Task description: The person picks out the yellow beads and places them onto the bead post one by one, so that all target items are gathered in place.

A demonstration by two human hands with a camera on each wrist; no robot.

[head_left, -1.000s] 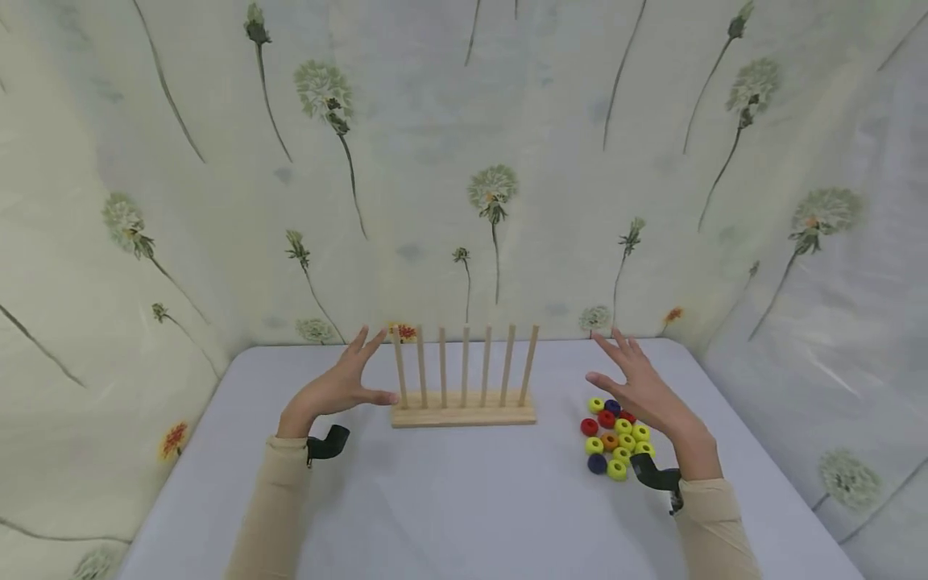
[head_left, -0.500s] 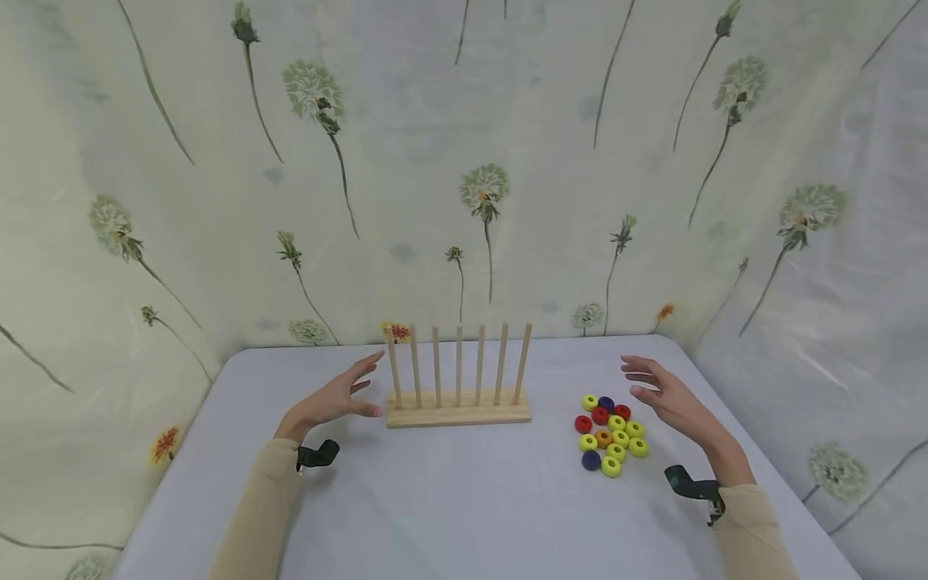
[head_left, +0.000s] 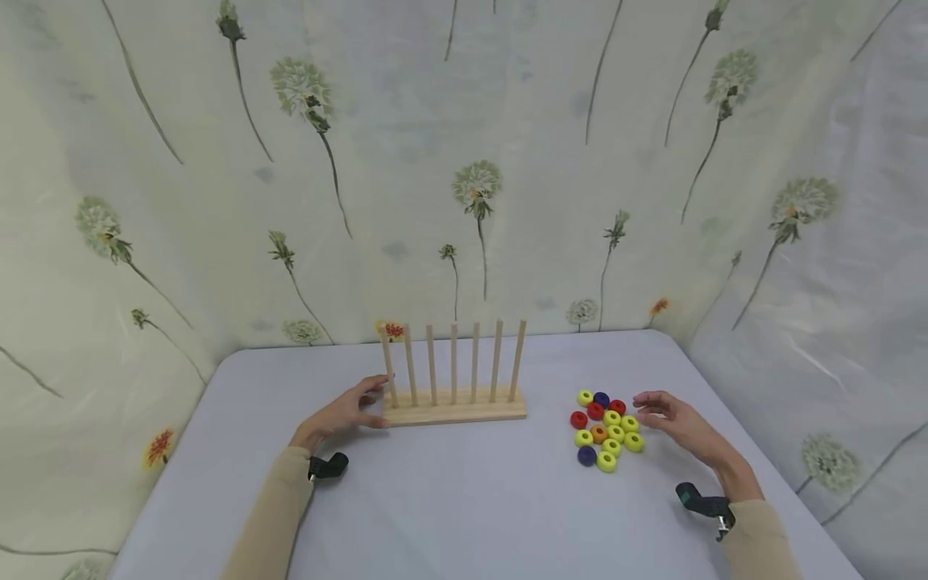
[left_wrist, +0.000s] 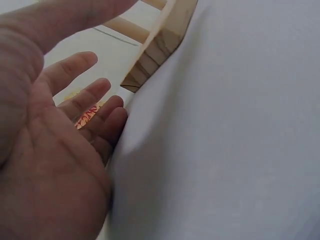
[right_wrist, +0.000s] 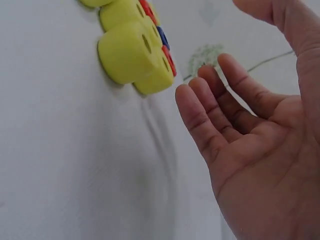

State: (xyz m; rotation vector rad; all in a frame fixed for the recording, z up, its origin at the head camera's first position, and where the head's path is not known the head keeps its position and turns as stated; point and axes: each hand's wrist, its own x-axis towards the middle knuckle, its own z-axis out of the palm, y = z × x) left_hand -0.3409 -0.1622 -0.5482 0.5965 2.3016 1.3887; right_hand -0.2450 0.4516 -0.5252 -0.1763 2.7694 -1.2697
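Observation:
A wooden peg rack (head_left: 453, 415) with a row of several upright pegs stands at the back middle of the table. My left hand (head_left: 339, 417) is at its left end, thumb near the front corner and fingers toward the back. In the left wrist view, the relaxed fingers (left_wrist: 92, 95) show a gap from the end of the base (left_wrist: 157, 52). Right of the rack lies a loose group of yellow, red, dark blue and orange ring beads (head_left: 598, 435). Beside their right edge is my right hand (head_left: 681, 427), fingers loosely bent, holding nothing. Yellow beads (right_wrist: 122, 57) lie just beyond its fingertips.
The white table (head_left: 464, 507) stretches in front of the rack and beads. A cloth with dandelion prints (head_left: 406, 161) hangs right behind the table's back edge and along the sides. Each wrist carries a small black camera mount (head_left: 329, 466).
Both hands have come down toward the table. The left has moved to the rack's left end; the right first swung right off the beads, then lowered beside them. The view has shifted slightly.

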